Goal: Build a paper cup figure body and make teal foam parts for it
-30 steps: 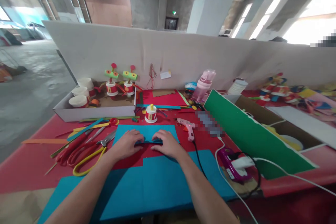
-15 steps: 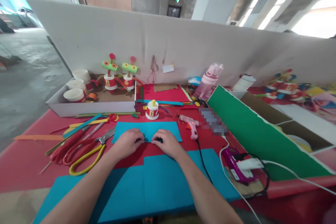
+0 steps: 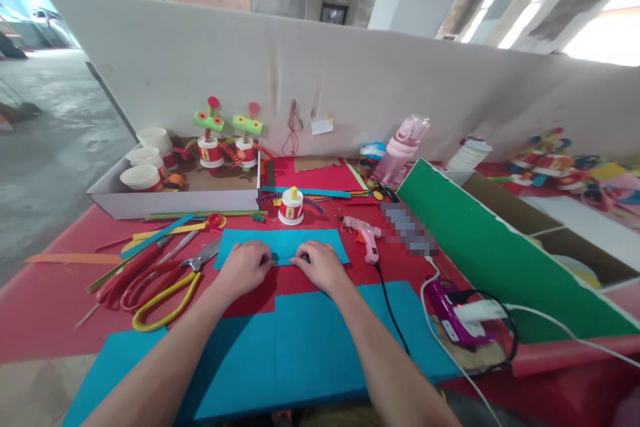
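A blue sheet of paper [image 3: 286, 240] lies crosswise on the red tabletop. My left hand [image 3: 246, 268] is closed on its near edge, thumb and fingertips pinched together. On the same edge, a short gap to the right, my right hand [image 3: 321, 267] has its fingers curled and pinched too. The edge between the hands looks slightly turned up. Just beyond the sheet stands a small white paper cup [image 3: 291, 208] with a red band, a yellow piece on top and coiled purple paper arms.
Left lie yellow-and-red-handled scissors [image 3: 173, 293], other tools and paper strips. A pink glue gun [image 3: 365, 233] rests at right, its cord running past a purple power strip [image 3: 457, 320]. Behind, a white box [image 3: 175, 205] holds cups and two paper figures. More blue sheets [image 3: 320, 340] lie in front.
My hands have drawn very slightly apart along the paper's near edge, and that edge sits a little farther from me. The view has shifted slightly.
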The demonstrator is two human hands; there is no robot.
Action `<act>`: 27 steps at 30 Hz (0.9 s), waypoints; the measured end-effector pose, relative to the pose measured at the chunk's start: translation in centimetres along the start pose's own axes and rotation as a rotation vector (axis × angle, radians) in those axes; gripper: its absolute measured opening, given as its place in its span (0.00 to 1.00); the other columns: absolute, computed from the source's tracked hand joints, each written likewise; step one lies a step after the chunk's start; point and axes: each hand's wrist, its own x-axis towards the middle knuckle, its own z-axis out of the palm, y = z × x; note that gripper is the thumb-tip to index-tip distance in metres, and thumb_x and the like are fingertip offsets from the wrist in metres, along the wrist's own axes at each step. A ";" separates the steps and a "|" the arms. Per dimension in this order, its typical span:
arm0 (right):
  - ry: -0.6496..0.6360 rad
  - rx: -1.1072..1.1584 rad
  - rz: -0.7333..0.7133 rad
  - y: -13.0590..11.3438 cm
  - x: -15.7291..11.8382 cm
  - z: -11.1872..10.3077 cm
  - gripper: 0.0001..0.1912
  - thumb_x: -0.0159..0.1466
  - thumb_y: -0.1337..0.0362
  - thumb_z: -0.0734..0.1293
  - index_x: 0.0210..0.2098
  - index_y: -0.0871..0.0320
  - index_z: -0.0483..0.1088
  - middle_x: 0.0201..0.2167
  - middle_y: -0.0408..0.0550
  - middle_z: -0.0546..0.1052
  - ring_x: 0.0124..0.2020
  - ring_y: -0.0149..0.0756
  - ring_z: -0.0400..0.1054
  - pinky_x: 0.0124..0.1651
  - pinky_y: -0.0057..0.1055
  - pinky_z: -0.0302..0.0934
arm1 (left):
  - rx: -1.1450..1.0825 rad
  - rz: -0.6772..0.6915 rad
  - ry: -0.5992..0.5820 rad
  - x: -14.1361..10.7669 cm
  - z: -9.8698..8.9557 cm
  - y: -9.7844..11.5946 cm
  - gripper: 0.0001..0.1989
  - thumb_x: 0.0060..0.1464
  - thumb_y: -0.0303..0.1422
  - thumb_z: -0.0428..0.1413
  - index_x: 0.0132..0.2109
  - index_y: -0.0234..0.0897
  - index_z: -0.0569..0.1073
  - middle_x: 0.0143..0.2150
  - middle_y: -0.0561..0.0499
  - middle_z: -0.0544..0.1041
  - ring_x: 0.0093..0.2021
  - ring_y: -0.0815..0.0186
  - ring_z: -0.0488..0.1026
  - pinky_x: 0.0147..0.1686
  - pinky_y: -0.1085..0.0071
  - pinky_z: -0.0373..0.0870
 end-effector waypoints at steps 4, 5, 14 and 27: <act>-0.023 -0.048 0.030 -0.3 0.3 -0.4 0.10 0.62 0.56 0.70 0.29 0.55 0.73 0.34 0.44 0.79 0.38 0.36 0.70 0.40 0.31 0.53 | 0.047 -0.021 -0.007 0.1 0.0 0.3 0.08 0.56 0.30 0.50 0.33 0.38 0.73 0.37 0.48 0.78 0.42 0.58 0.73 0.38 0.66 0.59; -0.025 -0.050 0.033 -0.4 0.3 -0.4 0.10 0.62 0.56 0.70 0.29 0.55 0.73 0.34 0.44 0.79 0.38 0.36 0.71 0.39 0.31 0.53 | 0.051 -0.024 -0.008 0.1 0.0 0.3 0.07 0.56 0.30 0.50 0.33 0.38 0.73 0.37 0.47 0.78 0.42 0.58 0.73 0.38 0.66 0.59; -0.037 -0.074 0.065 -0.6 0.4 -0.5 0.10 0.62 0.56 0.70 0.30 0.54 0.73 0.34 0.44 0.79 0.38 0.37 0.71 0.40 0.31 0.53 | 0.087 -0.045 -0.005 0.3 0.1 0.1 0.07 0.56 0.32 0.51 0.31 0.38 0.72 0.37 0.47 0.78 0.42 0.58 0.73 0.38 0.65 0.59; -0.031 -0.110 0.068 -0.7 0.5 -0.3 0.08 0.61 0.57 0.70 0.32 0.54 0.74 0.36 0.46 0.80 0.39 0.38 0.72 0.40 0.31 0.55 | 0.168 0.362 0.087 0.0 0.2 -0.6 0.16 0.62 0.26 0.48 0.47 0.49 0.77 0.41 0.48 0.73 0.43 0.61 0.67 0.44 0.63 0.56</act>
